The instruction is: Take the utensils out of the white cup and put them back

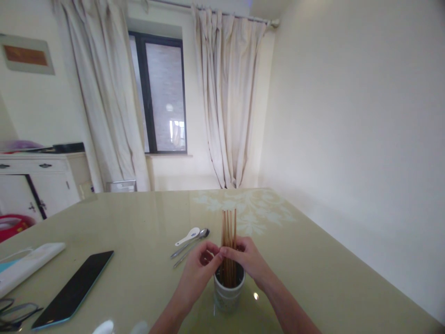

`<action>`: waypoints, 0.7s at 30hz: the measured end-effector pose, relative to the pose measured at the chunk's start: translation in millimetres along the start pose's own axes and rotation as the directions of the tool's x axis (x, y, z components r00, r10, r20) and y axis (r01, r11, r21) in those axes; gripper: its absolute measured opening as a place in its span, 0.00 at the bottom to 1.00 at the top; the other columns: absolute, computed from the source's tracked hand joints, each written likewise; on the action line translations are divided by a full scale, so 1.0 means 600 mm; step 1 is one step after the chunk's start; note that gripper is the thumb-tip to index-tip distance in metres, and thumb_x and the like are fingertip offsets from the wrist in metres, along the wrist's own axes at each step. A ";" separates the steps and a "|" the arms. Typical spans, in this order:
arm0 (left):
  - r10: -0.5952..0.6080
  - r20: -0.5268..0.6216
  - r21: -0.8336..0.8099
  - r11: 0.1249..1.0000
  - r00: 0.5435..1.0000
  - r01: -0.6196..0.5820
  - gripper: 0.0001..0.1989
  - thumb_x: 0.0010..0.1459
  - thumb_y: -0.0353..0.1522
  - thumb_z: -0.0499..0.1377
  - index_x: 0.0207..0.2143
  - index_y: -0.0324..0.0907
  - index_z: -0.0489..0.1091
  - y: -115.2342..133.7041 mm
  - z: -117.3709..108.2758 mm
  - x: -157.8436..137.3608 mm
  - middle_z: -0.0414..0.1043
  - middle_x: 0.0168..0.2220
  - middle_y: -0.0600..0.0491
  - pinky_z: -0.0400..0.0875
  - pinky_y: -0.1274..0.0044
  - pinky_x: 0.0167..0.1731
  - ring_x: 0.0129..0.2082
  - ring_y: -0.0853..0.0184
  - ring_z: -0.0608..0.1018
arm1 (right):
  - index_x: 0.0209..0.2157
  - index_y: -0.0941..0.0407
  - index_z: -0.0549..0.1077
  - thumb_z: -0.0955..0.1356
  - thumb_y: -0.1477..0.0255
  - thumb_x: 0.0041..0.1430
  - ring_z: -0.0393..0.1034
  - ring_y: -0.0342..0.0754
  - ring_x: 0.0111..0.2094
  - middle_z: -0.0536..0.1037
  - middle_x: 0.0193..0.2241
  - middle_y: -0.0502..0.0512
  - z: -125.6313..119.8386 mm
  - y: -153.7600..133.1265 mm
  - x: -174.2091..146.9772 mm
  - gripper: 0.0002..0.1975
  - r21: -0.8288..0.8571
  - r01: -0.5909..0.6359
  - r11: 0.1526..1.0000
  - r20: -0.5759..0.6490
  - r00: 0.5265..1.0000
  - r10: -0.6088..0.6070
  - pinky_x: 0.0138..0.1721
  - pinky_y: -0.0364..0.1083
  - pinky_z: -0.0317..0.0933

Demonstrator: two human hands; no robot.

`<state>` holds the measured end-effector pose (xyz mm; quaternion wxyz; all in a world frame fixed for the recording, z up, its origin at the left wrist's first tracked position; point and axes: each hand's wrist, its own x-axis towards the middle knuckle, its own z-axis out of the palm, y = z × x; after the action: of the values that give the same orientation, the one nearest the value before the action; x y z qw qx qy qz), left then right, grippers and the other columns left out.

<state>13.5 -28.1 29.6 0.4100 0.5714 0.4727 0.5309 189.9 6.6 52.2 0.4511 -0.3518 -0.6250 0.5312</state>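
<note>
Brown chopsticks (228, 232), pale cup (228, 299), leaf-patterned table (139, 222)

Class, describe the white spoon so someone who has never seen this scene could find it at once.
On the glossy table, find the cup of upright chopsticks. Just past the left hand lies the white spoon. A small dark mark shows on its wide end; its whiteness sets it apart from the silver-coloured utensils alongside.
</note>
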 end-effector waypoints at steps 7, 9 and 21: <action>0.016 0.074 -0.045 0.999 0.997 -0.012 0.23 0.52 0.52 0.71 0.33 0.42 0.73 -0.003 0.003 -0.003 0.73 0.27 0.56 0.67 0.78 0.28 0.26 0.69 0.74 | 0.23 0.58 0.79 0.81 0.54 0.48 0.64 0.45 0.24 0.74 0.20 0.49 0.002 -0.005 -0.004 0.21 0.003 -0.018 1.000 -0.028 0.999 0.018 0.27 0.43 0.57; 0.037 0.075 -0.059 0.998 0.997 -0.033 0.23 0.53 0.52 0.70 0.34 0.43 0.73 0.001 -0.005 0.001 0.74 0.31 0.55 0.69 0.78 0.31 0.29 0.67 0.75 | 0.24 0.58 0.80 0.80 0.55 0.50 0.66 0.44 0.24 0.75 0.21 0.49 0.001 -0.001 -0.004 0.21 0.001 -0.007 1.000 -0.028 1.000 0.007 0.27 0.43 0.57; 0.099 -0.359 0.726 0.655 0.928 0.211 0.09 0.65 0.37 0.55 0.37 0.45 0.73 -0.059 -0.152 0.043 0.78 0.37 0.51 0.67 0.72 0.37 0.37 0.60 0.79 | 0.27 0.59 0.83 0.77 0.44 0.52 0.73 0.48 0.27 0.81 0.24 0.54 -0.010 0.010 0.001 0.29 0.062 -0.059 0.996 -0.033 0.998 0.061 0.34 0.46 0.64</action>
<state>-81.1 1.6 10.0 0.0565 0.5642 0.7355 0.3708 195.0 10.6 46.8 0.4563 -0.3658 -0.5896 0.5571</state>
